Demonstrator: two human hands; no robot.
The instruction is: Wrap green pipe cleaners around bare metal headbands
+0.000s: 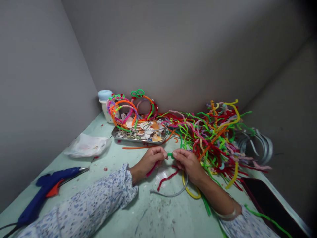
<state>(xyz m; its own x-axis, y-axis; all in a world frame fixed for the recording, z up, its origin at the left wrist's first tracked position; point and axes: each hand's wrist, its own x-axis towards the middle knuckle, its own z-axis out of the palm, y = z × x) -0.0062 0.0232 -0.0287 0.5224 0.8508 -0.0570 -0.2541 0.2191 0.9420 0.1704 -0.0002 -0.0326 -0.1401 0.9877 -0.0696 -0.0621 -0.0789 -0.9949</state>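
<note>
**Green stem pinched crosswise between both hands**

Head view: The green stem (170, 154) is above the middle of the worktop (119, 215), in front of the tray (138, 141). Only a short length shows; its long axis runs left to right, nearly level, spanning the narrow gap between the fingertips. The left hand (150, 162) grasps it from the left, thumb and fingers pinched together; the right hand (189, 163) grasps it likewise from the right. Neither hand is nearer: both are at the stem, fingertips close but apart.

A magenta stem (151, 170) shows beneath the left hand. A red stem (167, 181) and a grey band (170, 195) extend leftward from below the right hand; whether either is joined to the green stem cannot be determined. A yellow loop (194, 195) lies below the right wrist. The pile (218, 132) of stems is beside the right hand, which is the nearer to it.
</note>
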